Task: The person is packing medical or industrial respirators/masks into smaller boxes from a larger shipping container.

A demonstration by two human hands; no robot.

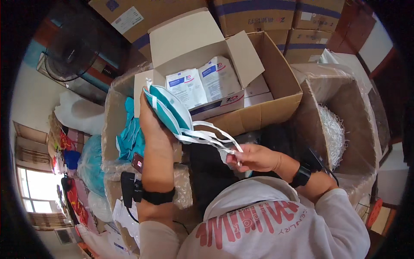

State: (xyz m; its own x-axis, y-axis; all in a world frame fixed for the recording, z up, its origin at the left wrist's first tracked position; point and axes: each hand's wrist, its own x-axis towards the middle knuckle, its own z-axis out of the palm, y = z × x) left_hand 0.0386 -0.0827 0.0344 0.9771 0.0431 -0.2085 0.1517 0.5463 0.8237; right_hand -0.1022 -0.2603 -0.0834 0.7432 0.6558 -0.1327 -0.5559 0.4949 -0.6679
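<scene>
My left hand (pixel 149 116) is closed around a small stack of teal and white face masks (pixel 169 108), held up in front of an opened white box (pixel 217 111). White elastic straps (pixel 207 137) trail from the masks toward the right. Their far ends are pinched between the fingers of my right hand (pixel 258 158), near my chest. Inside the white box lie printed white packets (pixel 186 88), just behind the masks. The masks cover part of my left fingers.
The white box sits in a larger brown carton (pixel 276 103). On the left, a plastic-lined carton holds more teal masks (pixel 130 134); on the right, another holds a heap of white strips (pixel 332 136). Sealed cartons (pixel 254 17) are stacked behind. A black fan (pixel 71 56) stands far left.
</scene>
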